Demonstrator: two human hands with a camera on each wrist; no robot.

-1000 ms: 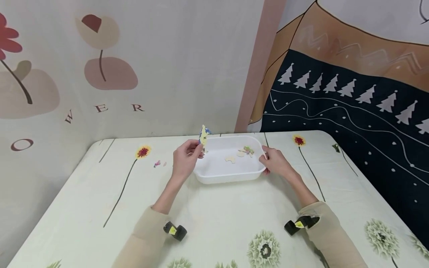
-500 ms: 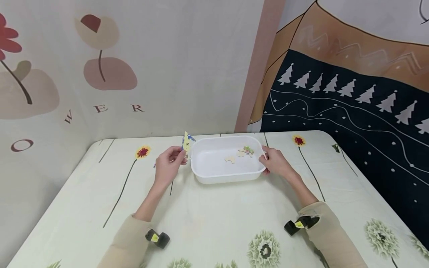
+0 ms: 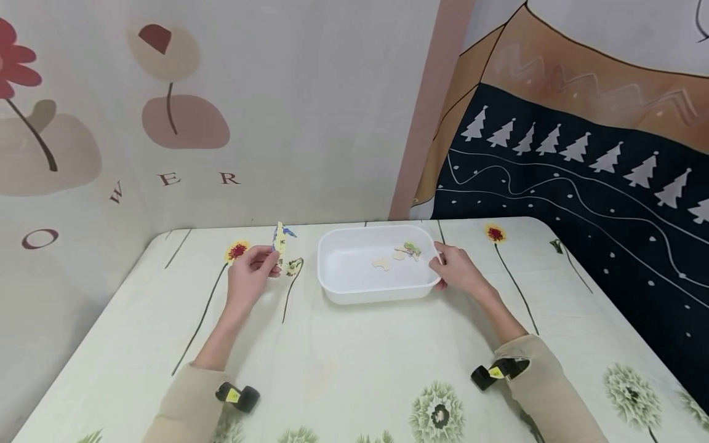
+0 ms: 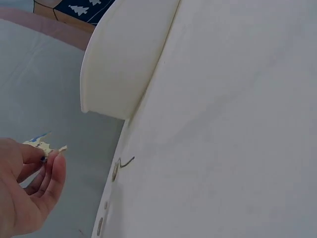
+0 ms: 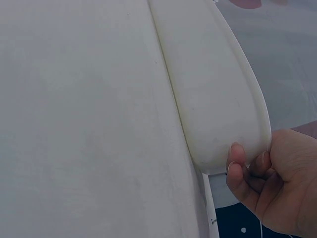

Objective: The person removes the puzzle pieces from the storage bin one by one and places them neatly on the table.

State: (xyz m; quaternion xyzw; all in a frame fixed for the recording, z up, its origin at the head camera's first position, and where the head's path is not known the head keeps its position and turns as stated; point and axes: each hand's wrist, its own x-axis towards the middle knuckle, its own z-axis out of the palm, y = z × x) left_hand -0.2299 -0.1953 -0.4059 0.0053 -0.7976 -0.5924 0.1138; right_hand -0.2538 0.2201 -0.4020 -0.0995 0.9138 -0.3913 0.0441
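Observation:
My left hand (image 3: 249, 274) pinches a thin, jagged yellow-and-blue printed scrap (image 3: 279, 243) between thumb and fingers, left of the white plastic tray (image 3: 382, 296). The left wrist view shows the scrap (image 4: 43, 145) at the fingertips, its edges uneven. At the tray's right end, my right hand (image 3: 456, 266) grips the rim; in the right wrist view its fingers (image 5: 237, 153) curl under against the tray's outer wall (image 5: 213, 89). Inside the tray lie pale flat pieces (image 3: 381, 264) and a small green-and-pink scrap (image 3: 412, 248).
A flower-printed cloth (image 3: 354, 357) covers the table, whose far edge lies just behind the tray. Patterned curtains (image 3: 310, 123) hang beyond it. Black cameras are strapped to both wrists, over beige sleeves (image 3: 185, 394).
My left hand has carried the yellow-and-blue scrap leftward from over the tray's left end to beside it. Small pink bits on the cloth are now hidden behind that hand. The right hand stays put.

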